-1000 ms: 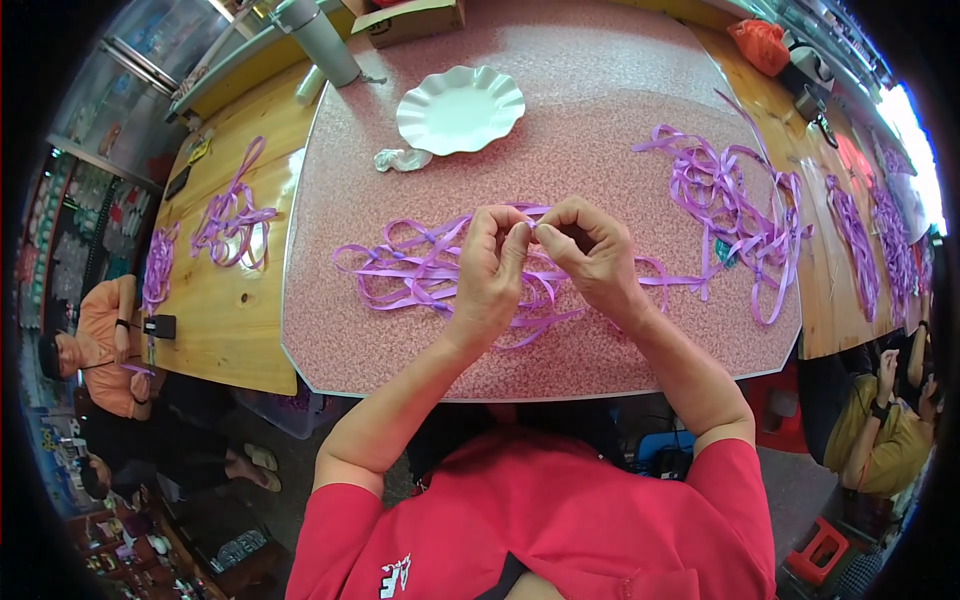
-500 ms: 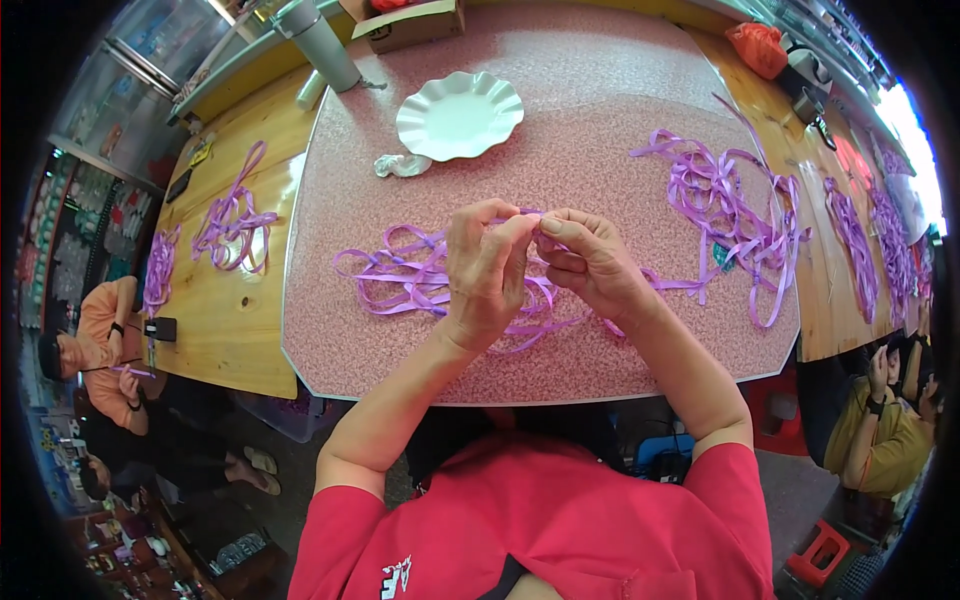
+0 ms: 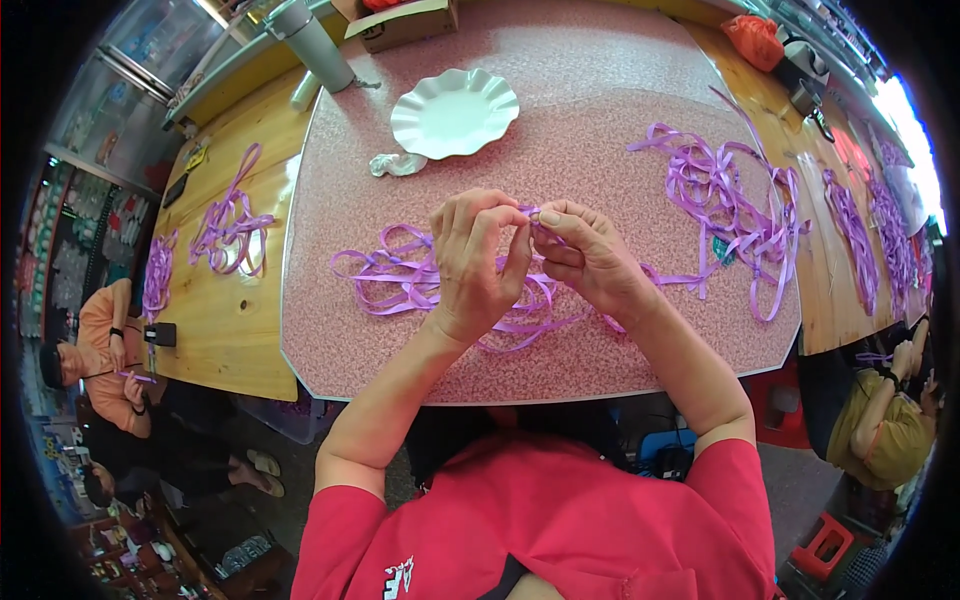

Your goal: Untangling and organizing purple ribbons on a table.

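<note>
Between the fingertips of both hands, a small bunched part of a purple ribbon (image 3: 531,211) is pinched above the table's middle. My left hand (image 3: 478,262) is closed on it with thumb and forefinger, the other fingers curled. Beside it, my right hand (image 3: 592,254) grips the same ribbon with thumb over bent fingers. Looped purple ribbons (image 3: 395,280) lie under and around the hands, partly hidden by them. One strand runs right from under my right wrist toward a larger tangled heap of purple ribbon (image 3: 715,190).
A white scalloped plate (image 3: 455,113) and crumpled white tissue (image 3: 397,164) rest on the pink speckled table (image 3: 450,375). Behind stand a grey tumbler (image 3: 311,45) and a cardboard box (image 3: 405,25). More ribbons (image 3: 232,225) lie on the left wooden table. People sit at both sides.
My left fingers have parted slightly from the right ones, showing more ribbon between them. The left hand has shifted a little to the left.
</note>
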The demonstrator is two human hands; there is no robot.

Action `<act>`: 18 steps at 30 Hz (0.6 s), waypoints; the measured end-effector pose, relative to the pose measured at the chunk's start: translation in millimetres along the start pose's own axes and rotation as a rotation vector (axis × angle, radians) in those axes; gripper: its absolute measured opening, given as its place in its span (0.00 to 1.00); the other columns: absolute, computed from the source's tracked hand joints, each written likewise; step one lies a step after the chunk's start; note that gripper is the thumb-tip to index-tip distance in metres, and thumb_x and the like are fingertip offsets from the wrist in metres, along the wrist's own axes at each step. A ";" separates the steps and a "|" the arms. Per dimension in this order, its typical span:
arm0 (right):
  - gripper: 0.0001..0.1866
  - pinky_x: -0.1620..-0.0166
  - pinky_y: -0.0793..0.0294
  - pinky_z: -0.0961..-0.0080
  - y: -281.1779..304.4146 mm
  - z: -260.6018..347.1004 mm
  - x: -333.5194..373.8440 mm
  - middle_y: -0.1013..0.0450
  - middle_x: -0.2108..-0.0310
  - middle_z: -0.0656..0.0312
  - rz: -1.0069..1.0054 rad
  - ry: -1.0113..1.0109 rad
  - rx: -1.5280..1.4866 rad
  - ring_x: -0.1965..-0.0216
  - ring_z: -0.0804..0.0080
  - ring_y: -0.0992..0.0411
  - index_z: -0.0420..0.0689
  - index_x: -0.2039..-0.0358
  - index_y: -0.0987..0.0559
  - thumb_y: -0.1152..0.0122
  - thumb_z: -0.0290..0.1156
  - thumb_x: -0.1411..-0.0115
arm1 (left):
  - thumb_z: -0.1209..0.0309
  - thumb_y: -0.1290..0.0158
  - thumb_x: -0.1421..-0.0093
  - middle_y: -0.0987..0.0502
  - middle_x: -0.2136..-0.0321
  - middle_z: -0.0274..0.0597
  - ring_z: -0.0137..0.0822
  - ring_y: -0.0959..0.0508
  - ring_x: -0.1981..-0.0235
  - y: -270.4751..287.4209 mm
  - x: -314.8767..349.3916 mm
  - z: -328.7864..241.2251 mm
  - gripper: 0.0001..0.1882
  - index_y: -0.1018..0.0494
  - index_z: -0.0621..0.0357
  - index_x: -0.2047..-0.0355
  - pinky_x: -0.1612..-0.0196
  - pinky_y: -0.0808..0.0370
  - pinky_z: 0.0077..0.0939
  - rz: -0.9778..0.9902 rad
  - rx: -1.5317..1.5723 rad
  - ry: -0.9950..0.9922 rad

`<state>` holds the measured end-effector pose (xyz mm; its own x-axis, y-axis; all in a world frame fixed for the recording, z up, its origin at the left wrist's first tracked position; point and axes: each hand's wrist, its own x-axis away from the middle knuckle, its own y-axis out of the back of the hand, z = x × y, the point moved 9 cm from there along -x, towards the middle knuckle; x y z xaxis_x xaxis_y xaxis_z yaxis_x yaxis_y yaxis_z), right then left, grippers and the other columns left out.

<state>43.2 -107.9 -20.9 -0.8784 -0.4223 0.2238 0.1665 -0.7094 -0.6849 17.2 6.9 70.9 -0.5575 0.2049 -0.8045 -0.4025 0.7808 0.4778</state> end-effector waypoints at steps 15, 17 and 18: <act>0.08 0.79 0.46 0.92 3.6 8.1 -2.2 0.32 0.76 0.75 -0.003 0.115 0.154 0.81 0.92 0.43 0.44 0.61 0.22 0.38 0.34 0.36 | 0.74 0.40 0.45 0.26 0.64 0.44 0.44 0.26 0.60 -9.1 11.8 21.8 0.10 0.26 0.58 0.63 0.55 0.33 0.38 0.026 0.185 0.116; 0.08 0.79 0.46 0.92 4.9 10.6 -2.8 0.30 0.74 0.74 0.008 0.161 0.230 0.80 0.91 0.42 0.43 0.61 0.22 0.38 0.34 0.36 | 0.74 0.39 0.46 0.26 0.64 0.44 0.45 0.26 0.60 -10.2 11.3 23.9 0.10 0.26 0.57 0.63 0.55 0.33 0.38 0.031 0.205 0.140; 0.08 0.79 0.46 0.92 4.4 11.5 -2.0 0.30 0.74 0.74 0.006 0.160 0.232 0.80 0.91 0.42 0.43 0.61 0.22 0.38 0.34 0.36 | 0.75 0.39 0.46 0.26 0.64 0.44 0.45 0.26 0.59 -10.6 11.1 24.6 0.11 0.26 0.57 0.63 0.55 0.32 0.38 0.028 0.239 0.146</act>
<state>50.8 -116.7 -16.5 -0.9336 -0.3454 0.0955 0.2536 -0.8250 -0.5050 33.1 15.5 48.2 -0.6717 0.1550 -0.7244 -0.2125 0.8965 0.3888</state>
